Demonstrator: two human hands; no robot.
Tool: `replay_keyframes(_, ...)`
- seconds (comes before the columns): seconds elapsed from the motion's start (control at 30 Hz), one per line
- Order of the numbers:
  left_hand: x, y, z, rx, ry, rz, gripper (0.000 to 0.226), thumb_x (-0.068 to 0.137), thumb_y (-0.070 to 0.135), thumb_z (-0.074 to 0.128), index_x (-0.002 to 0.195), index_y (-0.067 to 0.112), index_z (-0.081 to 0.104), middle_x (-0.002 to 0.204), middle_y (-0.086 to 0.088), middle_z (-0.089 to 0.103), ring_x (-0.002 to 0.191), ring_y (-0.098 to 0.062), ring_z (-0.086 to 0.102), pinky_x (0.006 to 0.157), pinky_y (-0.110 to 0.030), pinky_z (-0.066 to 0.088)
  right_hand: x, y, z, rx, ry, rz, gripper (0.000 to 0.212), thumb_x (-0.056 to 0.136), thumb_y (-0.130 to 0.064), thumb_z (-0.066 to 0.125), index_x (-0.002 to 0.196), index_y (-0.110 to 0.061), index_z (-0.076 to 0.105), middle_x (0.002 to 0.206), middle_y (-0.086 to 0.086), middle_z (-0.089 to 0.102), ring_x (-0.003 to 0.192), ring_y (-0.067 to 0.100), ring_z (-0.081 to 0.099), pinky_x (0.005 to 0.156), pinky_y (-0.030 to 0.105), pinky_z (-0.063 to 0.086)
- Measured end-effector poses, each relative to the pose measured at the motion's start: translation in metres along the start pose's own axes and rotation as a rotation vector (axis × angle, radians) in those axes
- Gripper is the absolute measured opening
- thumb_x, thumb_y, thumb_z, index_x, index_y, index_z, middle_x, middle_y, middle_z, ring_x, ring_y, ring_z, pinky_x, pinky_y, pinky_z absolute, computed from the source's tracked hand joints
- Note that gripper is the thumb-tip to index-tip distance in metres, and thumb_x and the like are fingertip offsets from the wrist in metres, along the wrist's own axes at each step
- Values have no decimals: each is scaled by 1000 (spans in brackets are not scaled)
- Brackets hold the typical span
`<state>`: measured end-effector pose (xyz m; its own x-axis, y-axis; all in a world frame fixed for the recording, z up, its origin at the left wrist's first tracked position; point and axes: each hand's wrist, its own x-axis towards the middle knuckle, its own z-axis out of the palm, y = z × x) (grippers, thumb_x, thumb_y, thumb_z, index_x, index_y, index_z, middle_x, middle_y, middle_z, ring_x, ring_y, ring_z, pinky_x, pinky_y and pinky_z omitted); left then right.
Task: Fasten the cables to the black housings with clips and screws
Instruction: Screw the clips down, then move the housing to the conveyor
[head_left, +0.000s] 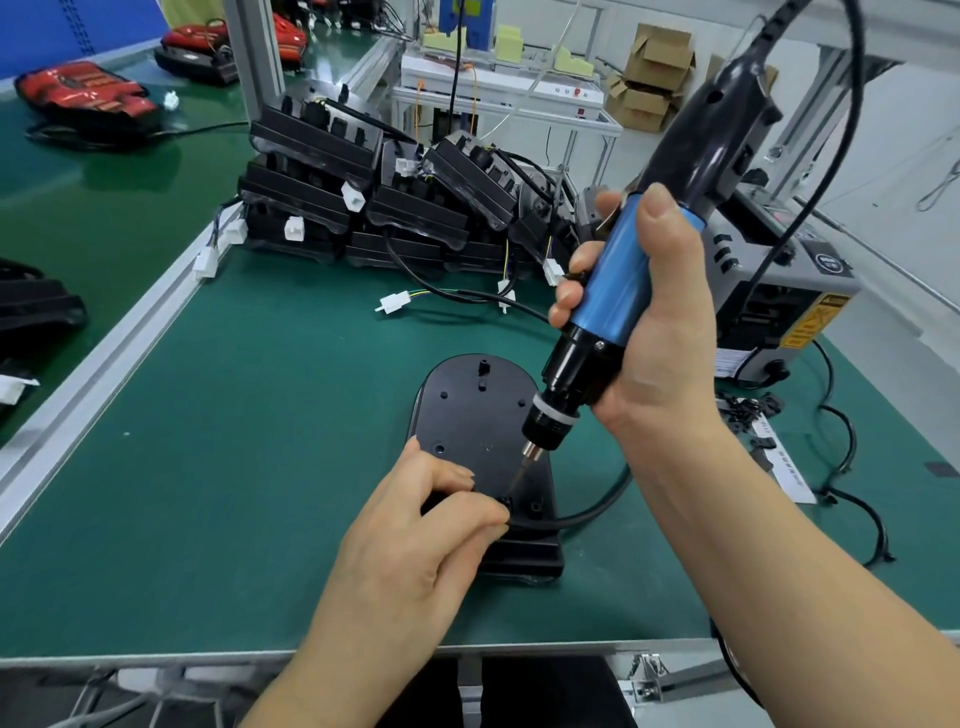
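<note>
Pinches the small black clip (505, 503) with the left grip (415, 530), fingers curled tight, presumably to keep it seated over the cable (597, 506) and stop it turning. Clamps the right grip (665, 312) round the blue electric screwdriver (613, 280), tilted so the bit (519, 478) meets the clip from above. Keeps the black housing (467, 410) flat on the green table (260, 415), near the front edge: matte, rounded at the far end, squared at the near end, dotted with screw holes.
</note>
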<state>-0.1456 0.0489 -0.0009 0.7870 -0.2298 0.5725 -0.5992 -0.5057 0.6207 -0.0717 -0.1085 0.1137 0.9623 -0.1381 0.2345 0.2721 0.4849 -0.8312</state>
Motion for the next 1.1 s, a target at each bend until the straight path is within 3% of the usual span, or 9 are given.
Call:
replay_keyframes(0.17,0,0,0,-8,1,6,10,88,29,56,88,24,65,90,3,51,93,-10,56,112,-38,31,0,1,-2,25,-10,-2,44,76,-41,64,106,-10,55,69,2,56,52,14,53,50,26,47)
replay_keyframes(0.37,0,-1,0,-14,4,12,10,87,28,57,89,23,65,91,2,52,94,-9,56,111,-40,32,0,1,0,14,-8,2,31,85,-38,57,101,-11,56,68,1,56,51,13,53,49,25,47)
replay_keyframes(0.87,0,-1,1,-12,9,17,9,87,27,57,89,21,65,91,2,52,94,-9,56,111,-40,33,-1,1,13,-61,-34,-17,29,83,-32,58,97,-8,48,66,3,55,47,14,50,46,25,43)
replay_keyframes(1.1,0,-2,2,-19,23,19,6,87,28,58,91,26,61,92,3,51,94,-8,56,112,-38,32,-7,0,18,-91,-114,-41,39,74,-39,63,96,-9,51,66,2,56,47,16,52,48,26,44)
